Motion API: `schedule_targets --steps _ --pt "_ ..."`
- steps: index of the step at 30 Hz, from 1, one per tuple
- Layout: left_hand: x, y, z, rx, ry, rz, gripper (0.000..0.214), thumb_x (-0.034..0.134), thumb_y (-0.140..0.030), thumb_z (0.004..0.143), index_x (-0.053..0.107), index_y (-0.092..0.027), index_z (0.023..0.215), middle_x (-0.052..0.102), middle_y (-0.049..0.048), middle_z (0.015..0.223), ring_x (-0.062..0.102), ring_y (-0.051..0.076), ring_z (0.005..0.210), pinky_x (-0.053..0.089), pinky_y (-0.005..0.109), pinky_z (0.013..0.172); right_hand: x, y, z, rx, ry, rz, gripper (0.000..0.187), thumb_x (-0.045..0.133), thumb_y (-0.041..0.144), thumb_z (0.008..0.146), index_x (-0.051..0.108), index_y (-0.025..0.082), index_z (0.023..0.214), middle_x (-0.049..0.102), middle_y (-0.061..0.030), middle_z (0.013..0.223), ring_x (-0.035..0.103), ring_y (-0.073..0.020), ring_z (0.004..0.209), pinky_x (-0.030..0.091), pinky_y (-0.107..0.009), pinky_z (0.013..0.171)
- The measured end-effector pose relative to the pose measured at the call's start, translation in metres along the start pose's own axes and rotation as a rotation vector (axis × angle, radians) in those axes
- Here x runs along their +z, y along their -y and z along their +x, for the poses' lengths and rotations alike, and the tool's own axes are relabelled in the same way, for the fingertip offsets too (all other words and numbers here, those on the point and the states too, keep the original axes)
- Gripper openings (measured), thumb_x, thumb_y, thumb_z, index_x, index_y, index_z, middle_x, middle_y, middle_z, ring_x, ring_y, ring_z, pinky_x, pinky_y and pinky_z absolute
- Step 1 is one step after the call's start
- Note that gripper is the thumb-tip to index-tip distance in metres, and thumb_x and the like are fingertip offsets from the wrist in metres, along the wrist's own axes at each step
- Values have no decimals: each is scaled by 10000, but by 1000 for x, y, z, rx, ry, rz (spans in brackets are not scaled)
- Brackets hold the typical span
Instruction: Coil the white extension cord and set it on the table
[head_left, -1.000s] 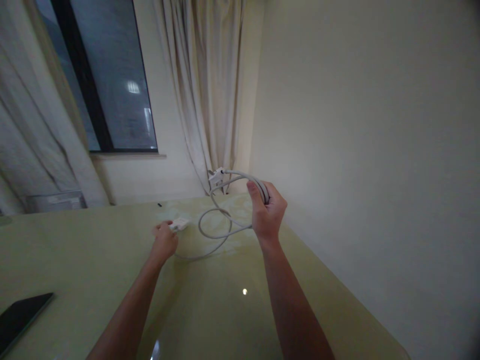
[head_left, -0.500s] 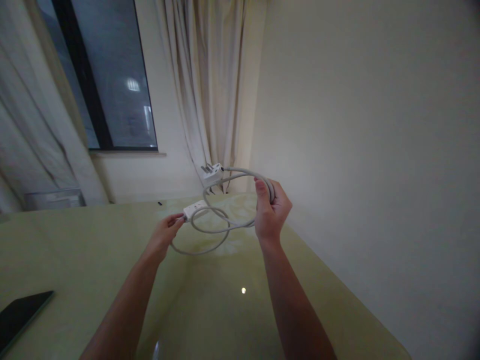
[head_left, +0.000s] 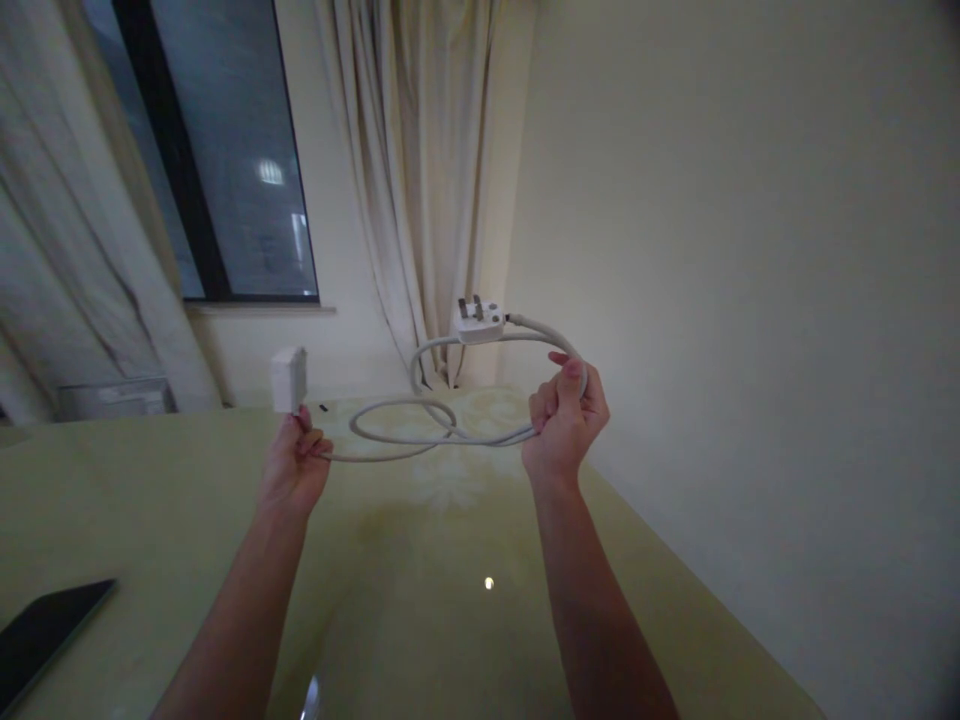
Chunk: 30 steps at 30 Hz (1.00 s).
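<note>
A pale extension cord (head_left: 405, 439) hangs in loose loops between my two hands, above the table. At its one end, a white socket block (head_left: 289, 380) stands upright over my left hand (head_left: 294, 465), whose fingers are closed on the cord just beneath the block. My right hand (head_left: 566, 415) is wrapped round the gathered loops on the other side. From there the cord bends back left to a white plug (head_left: 480, 322), its metal prongs pointing up. The palm side of my right hand hides part of the loops.
Below lies a glossy yellow-green table (head_left: 420, 600). A dark flat object (head_left: 52, 635) rests at its left front, and a tiny black item (head_left: 323, 407) near the far edge. Behind are curtains (head_left: 435, 180) and a window (head_left: 232, 150); a plain wall (head_left: 720, 300) borders the right.
My left hand has moved left and turned the socket block upright. My right hand has shifted slightly right, and the plug has swung right and up. The loops are stretched wider.
</note>
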<state>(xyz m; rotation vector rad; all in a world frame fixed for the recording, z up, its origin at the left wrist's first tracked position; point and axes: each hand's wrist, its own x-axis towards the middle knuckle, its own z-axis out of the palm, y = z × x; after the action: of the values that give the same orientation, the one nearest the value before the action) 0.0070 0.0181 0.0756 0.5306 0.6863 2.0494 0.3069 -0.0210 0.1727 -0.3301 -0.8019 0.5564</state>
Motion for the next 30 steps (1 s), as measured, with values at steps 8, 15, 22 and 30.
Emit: schedule_targets --steps 8,15,22,30 --pt "8 -5 -15 -118 279 -212 208 891 -133 791 707 -151 886 725 -50 792 362 9 457 376 137 426 1 2 -1 145 118 24 375 736 570 927 698 198 947 291 130 548 164 -50 407 125 -222 364" --pt "18 3 -25 -149 418 170 433 1055 -338 550 768 -120 791 596 -20 644 363 30 508 357 147 443 4 0 -6 205 126 19 390 744 588 912 687 203 941 274 134 537 154 -53 410 125 -229 372" --pt "20 9 -24 -148 419 227 414 1034 -377 576 762 -127 763 558 -28 645 307 28 502 280 158 432 3 -2 -5 245 142 83 385 764 578 897 694 200 929 301 136 517 163 -48 388 121 -229 359" --pt "20 9 -31 -186 557 354 331 984 -366 645 785 -140 782 643 20 670 517 107 606 432 219 566 8 -11 -11 366 146 12 419 799 586 848 710 184 927 265 140 528 157 -43 408 104 -227 384"
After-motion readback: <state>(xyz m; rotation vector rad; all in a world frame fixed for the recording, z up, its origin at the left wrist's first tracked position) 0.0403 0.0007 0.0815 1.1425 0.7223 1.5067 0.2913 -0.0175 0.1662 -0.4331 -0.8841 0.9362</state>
